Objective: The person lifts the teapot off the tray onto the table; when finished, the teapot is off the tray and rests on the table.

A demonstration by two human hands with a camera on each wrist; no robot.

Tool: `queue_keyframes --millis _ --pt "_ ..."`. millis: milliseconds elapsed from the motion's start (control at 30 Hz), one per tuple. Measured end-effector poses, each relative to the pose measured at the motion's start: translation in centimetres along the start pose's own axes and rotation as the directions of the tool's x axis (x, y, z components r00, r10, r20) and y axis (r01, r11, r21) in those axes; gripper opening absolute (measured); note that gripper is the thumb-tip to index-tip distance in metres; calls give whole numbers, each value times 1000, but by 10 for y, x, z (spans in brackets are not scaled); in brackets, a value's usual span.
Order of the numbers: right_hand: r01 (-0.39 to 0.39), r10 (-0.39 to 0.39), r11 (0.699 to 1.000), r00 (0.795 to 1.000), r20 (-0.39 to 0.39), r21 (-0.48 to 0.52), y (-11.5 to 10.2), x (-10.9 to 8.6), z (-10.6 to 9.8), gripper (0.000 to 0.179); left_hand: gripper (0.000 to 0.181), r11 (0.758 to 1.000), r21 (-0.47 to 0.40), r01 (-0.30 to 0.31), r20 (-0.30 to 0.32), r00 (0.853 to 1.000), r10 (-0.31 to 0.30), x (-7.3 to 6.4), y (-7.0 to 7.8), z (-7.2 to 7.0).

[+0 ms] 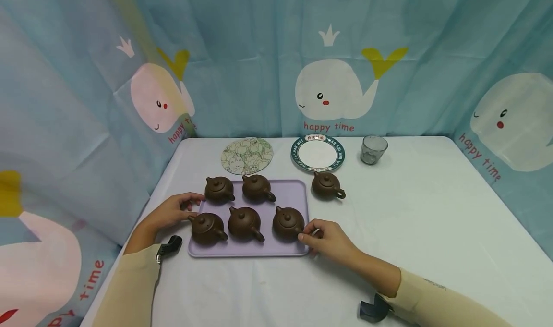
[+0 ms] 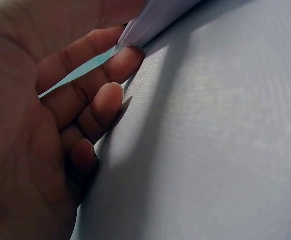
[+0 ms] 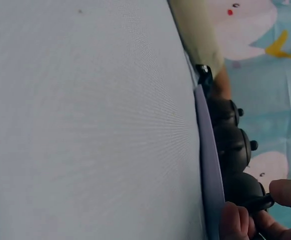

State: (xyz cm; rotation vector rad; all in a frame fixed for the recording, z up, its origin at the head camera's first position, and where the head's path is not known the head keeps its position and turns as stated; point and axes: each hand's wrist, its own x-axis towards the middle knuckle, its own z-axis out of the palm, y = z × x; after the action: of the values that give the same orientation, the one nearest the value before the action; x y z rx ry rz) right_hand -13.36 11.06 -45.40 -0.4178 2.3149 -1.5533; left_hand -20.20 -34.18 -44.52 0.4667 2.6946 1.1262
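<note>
On a lilac tray (image 1: pixel 268 248) stand several dark brown teapots in two rows. My right hand (image 1: pixel 330 240) pinches the handle of the front-right teapot (image 1: pixel 287 222) between thumb and fingers; that teapot (image 3: pixel 241 187) rests on the tray in the right wrist view. At the opposite side, my left hand (image 1: pixel 173 211) holds the tray's left edge, close to the front-left teapot (image 1: pixel 206 228). In the left wrist view, the left hand's fingers (image 2: pixel 95 95) curl at the tray's rim (image 2: pixel 148 25), low over the white cloth.
Another brown teapot (image 1: pixel 326 186) stands off the tray at its back right. Behind are a round patterned mat (image 1: pixel 247 156), a green-rimmed white plate (image 1: pixel 318 153) and a grey glass (image 1: pixel 373 150). Whale-print curtains (image 1: pixel 242 77) border the white table (image 1: pixel 432 211).
</note>
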Motion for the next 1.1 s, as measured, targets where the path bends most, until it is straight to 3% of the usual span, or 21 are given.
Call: queue_keyframes --millis 267,500,700,900,1100 --pt "81 -87 994 993 -80 -78 0 0 0 12 51 999 11 33 -17 999 -33 4 -25 4" --pt "80 -95 989 989 -117 -121 1 -1 -7 8 50 999 2 39 -16 999 -39 6 -27 5" --pt "133 -145 986 983 -115 -105 -3 -2 -16 8 50 999 6 40 -17 999 -40 5 -27 4" --pt "108 -119 988 987 -104 -110 -10 -7 -29 7 50 999 13 42 -8 999 -42 5 -29 4" --pt "51 -65 992 991 -115 -118 -18 -9 -55 11 50 999 12 44 -16 999 -44 5 -29 4"
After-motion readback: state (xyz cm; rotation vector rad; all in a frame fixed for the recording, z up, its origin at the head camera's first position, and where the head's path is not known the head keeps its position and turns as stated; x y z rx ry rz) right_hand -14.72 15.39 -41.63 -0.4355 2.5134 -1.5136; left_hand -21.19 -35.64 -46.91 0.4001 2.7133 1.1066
